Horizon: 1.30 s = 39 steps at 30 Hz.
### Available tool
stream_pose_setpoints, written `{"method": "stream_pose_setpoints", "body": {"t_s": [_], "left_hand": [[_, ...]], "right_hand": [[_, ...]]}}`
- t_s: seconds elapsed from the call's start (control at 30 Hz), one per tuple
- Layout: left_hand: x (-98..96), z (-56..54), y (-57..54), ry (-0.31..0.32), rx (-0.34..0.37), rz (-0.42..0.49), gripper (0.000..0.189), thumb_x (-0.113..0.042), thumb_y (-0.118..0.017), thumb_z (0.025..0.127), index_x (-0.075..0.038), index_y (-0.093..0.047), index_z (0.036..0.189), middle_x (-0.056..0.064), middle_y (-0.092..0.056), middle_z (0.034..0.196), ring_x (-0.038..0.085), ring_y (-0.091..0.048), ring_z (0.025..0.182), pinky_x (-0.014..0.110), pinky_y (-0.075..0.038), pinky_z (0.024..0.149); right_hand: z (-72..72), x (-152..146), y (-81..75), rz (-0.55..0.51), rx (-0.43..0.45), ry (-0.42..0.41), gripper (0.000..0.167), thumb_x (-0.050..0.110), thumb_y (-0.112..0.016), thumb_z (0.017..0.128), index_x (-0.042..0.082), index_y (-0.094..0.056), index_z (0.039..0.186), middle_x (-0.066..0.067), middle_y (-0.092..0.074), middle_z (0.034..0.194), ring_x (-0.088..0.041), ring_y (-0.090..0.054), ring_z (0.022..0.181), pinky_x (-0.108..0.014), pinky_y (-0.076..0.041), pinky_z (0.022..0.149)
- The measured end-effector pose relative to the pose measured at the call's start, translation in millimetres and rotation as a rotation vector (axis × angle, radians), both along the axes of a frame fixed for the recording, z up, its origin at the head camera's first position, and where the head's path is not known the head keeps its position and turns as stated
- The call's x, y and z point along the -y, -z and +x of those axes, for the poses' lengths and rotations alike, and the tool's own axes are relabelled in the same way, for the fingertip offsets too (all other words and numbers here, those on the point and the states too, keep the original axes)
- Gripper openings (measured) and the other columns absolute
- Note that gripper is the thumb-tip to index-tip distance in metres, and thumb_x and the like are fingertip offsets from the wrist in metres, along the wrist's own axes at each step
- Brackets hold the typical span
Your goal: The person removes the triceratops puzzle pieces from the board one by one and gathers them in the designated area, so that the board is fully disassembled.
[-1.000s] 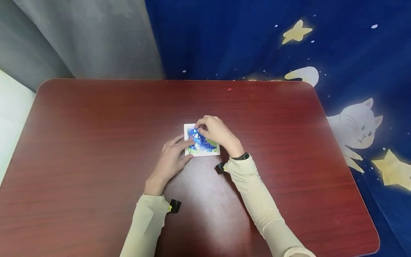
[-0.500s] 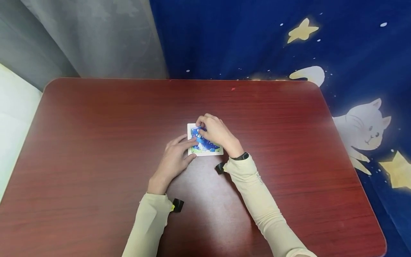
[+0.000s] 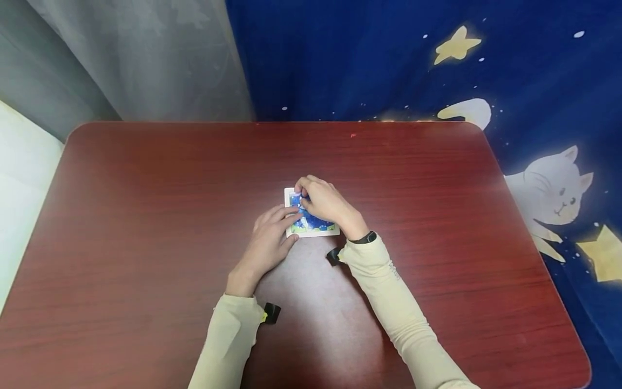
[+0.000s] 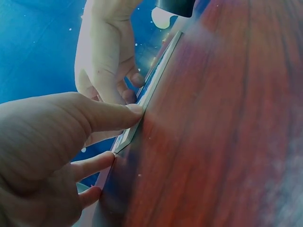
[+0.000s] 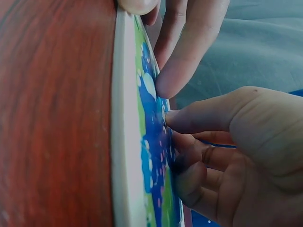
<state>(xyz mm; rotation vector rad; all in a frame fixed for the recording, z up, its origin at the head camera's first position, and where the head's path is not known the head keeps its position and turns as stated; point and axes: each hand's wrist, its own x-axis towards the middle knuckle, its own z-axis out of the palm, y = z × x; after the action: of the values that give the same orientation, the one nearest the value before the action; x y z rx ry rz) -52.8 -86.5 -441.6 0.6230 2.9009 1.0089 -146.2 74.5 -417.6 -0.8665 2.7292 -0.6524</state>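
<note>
A small square picture board (image 3: 313, 233) with a white border and a blue-and-green picture lies flat on the table. My left hand (image 3: 267, 237) is at its left side. In the left wrist view the left thumb is at the near edge, with other fingers at the side. Its extended fingers reach over the picture. My right hand (image 3: 328, 201) covers the upper right part, fingers curled and thumb tip on the picture surface. In the right wrist view a dark blue patch (image 5: 179, 163) shows by the right fingertips; I cannot tell whether they pinch a loose piece.
The wide reddish-brown table (image 3: 160, 216) surrounds the board on all sides. Behind it hang a grey curtain (image 3: 170, 59) and a blue curtain (image 3: 340, 54) printed with stars and a cat. A dark wrist-worn device (image 3: 272, 313) sits beside the left sleeve.
Two left fingers now lie over the picture, where one reached furthest before. The right fingertips have slid slightly left relative to the board. The whole view has shifted a little.
</note>
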Motion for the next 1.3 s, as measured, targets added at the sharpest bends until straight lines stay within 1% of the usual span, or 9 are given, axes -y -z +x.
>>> {"method": "stream_pose_setpoints", "body": {"t_s": [0.17,0.37,0.57,0.8,0.93,1.03,1.13,1.23,1.3], "left_hand": [[-3.2,-1.8,2.8,0.003,-0.024,0.007,0.045,-0.011,-0.07,0.083,-0.009,-0.059,0.126,0.005,-0.051,0.13,0.027,-0.036,0.124,0.05,-0.021,0.103],[-3.1,-0.5,3.7,-0.006,-0.001,0.016,0.044,-0.011,-0.069,0.083,-0.009,-0.059,0.127,0.004,-0.05,0.128,0.027,-0.034,0.124,0.051,-0.02,0.102],[-3.0,-1.5,1.8,-0.015,0.018,0.014,0.043,-0.012,-0.069,0.084,-0.009,-0.06,0.126,0.005,-0.047,0.131,0.027,-0.029,0.127,0.051,-0.02,0.102],[-3.5,-1.8,-1.1,-0.024,0.028,0.006,0.043,-0.013,-0.069,0.084,-0.01,-0.06,0.126,0.004,-0.047,0.131,0.027,-0.029,0.127,0.051,-0.021,0.101],[-2.5,-1.0,-2.5,-0.034,0.035,0.003,0.043,-0.013,-0.069,0.084,-0.01,-0.06,0.126,0.004,-0.048,0.13,0.026,-0.03,0.126,0.051,-0.021,0.101],[-2.1,-0.6,-2.6,-0.034,0.039,0.003,0.044,-0.013,-0.069,0.084,-0.011,-0.059,0.127,0.004,-0.048,0.13,0.026,-0.031,0.126,0.051,-0.021,0.101],[-1.6,-0.3,-2.1,-0.039,0.038,0.003,0.044,-0.013,-0.069,0.084,-0.011,-0.059,0.127,0.004,-0.048,0.13,0.026,-0.031,0.126,0.05,-0.02,0.102],[-1.0,0.4,-1.4,-0.045,0.042,0.0,0.044,-0.012,-0.068,0.084,-0.012,-0.059,0.127,0.004,-0.048,0.13,0.026,-0.031,0.126,0.05,-0.02,0.102],[-0.7,0.6,-0.9,-0.046,0.042,-0.004,0.044,-0.013,-0.068,0.084,-0.012,-0.059,0.127,0.004,-0.048,0.13,0.026,-0.031,0.126,0.05,-0.02,0.102]], "right_hand": [[-0.7,-2,0.4,0.003,0.004,-0.006,0.017,0.004,-0.059,0.087,0.005,-0.058,0.104,-0.005,-0.053,0.092,-0.018,-0.052,0.084,-0.034,-0.044,0.074],[0.5,-2,2.6,0.004,-0.019,-0.006,0.021,0.006,-0.06,0.086,0.008,-0.063,0.107,-0.004,-0.054,0.092,-0.015,-0.053,0.084,-0.032,-0.045,0.073],[2.5,0,0.9,0.016,-0.019,0.027,0.023,0.014,-0.065,0.085,0.011,-0.063,0.108,-0.002,-0.054,0.093,-0.015,-0.053,0.083,-0.033,-0.045,0.069],[-0.1,6,4.6,0.022,-0.027,0.052,0.015,0.008,-0.055,0.086,0.011,-0.058,0.101,-0.002,-0.051,0.089,-0.015,-0.051,0.079,-0.031,-0.042,0.062],[-0.7,8,4.0,0.028,0.004,0.07,0.015,0.008,-0.055,0.085,0.013,-0.055,0.099,-0.002,-0.05,0.09,-0.016,-0.05,0.08,-0.034,-0.038,0.058],[-0.5,8,3.3,0.019,0.024,0.067,0.013,0.006,-0.054,0.086,0.014,-0.056,0.096,-0.001,-0.049,0.089,-0.015,-0.049,0.08,-0.033,-0.037,0.059],[0.3,8,2.8,-0.01,0.053,0.036,0.013,0.002,-0.052,0.087,0.012,-0.059,0.092,-0.003,-0.048,0.089,-0.016,-0.048,0.081,-0.031,-0.039,0.063],[1.3,8,2.6,-0.045,0.076,0.03,0.014,0.0,-0.053,0.086,0.009,-0.06,0.095,-0.005,-0.05,0.093,-0.016,-0.048,0.085,-0.029,-0.042,0.07],[1.5,8,2.1,-0.062,0.07,0.041,0.017,0.001,-0.056,0.085,0.006,-0.059,0.101,-0.006,-0.051,0.095,-0.017,-0.049,0.088,-0.029,-0.043,0.073]]}}
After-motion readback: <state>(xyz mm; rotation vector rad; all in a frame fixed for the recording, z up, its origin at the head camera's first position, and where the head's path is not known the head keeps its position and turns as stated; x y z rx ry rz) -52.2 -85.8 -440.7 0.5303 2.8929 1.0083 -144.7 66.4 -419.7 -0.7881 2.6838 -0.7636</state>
